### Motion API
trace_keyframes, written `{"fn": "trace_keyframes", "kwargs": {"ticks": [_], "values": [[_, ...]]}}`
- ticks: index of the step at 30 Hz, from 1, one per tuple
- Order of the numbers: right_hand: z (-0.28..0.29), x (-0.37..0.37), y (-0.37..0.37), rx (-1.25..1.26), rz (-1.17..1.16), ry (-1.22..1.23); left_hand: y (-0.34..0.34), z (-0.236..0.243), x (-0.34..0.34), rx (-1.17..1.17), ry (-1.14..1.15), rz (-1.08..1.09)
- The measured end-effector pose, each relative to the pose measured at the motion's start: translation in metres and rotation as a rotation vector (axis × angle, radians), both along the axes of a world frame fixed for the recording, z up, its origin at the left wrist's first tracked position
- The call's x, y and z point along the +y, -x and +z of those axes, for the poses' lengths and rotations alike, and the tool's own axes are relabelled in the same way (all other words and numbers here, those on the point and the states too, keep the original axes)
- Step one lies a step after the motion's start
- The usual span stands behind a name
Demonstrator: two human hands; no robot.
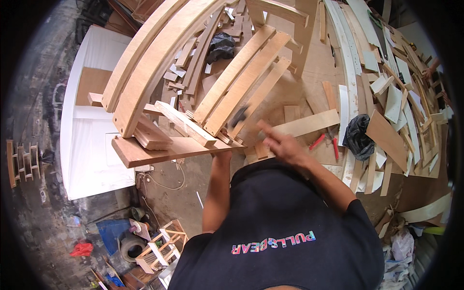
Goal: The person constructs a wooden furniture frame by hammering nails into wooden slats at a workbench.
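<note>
A wooden frame of pale curved slats (249, 79) stands in front of me, joined to a flat board (169, 151) at its near end. My left hand (222, 151) grips the near edge of this frame from below, partly hidden by the wood, with fingertips showing between the pieces. To the right, my right hand (285, 146) is closed and blurred by motion. It holds a hammer (239, 117), whose dark head is smeared close to the slat ends. The handle hardly shows.
Red-handled pincers (325, 143) lie on the workbench (316, 99), right of my hand. A black plastic bag (358, 137) and heaped wood offcuts (398, 96) fill the right side. Larger curved wooden pieces (154, 63) rise at the left, beside a white panel (89, 159). Another person's hand (429, 70) shows far right.
</note>
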State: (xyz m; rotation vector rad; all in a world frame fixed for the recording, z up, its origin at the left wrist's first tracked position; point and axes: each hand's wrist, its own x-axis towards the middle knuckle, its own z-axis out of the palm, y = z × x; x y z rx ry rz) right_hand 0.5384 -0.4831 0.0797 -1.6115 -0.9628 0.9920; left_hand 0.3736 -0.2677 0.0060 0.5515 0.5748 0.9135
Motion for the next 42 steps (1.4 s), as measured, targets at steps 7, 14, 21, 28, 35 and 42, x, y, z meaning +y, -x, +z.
{"fn": "trace_keyframes", "kwargs": {"ticks": [7,14,21,28,35,42], "values": [[-0.014,0.000,-0.019,0.125,-0.083,0.039,0.004,-0.002,0.000,-0.013,0.005,-0.039],[0.004,-0.005,-0.007,-0.018,0.038,0.087,0.009,-0.007,0.003,-0.031,0.002,-0.062],[-0.016,-0.003,-0.001,-0.159,0.044,-0.079,0.007,-0.011,0.004,-0.044,0.006,-0.082],[-0.013,-0.003,0.010,-0.222,0.034,-0.165,0.007,-0.011,0.006,-0.052,0.009,-0.092],[0.016,-0.003,-0.002,0.037,-0.002,0.140,0.007,-0.012,0.008,-0.050,0.009,-0.099],[0.001,-0.007,0.002,-0.118,0.074,0.015,0.007,-0.014,0.012,-0.048,0.012,-0.113]]}}
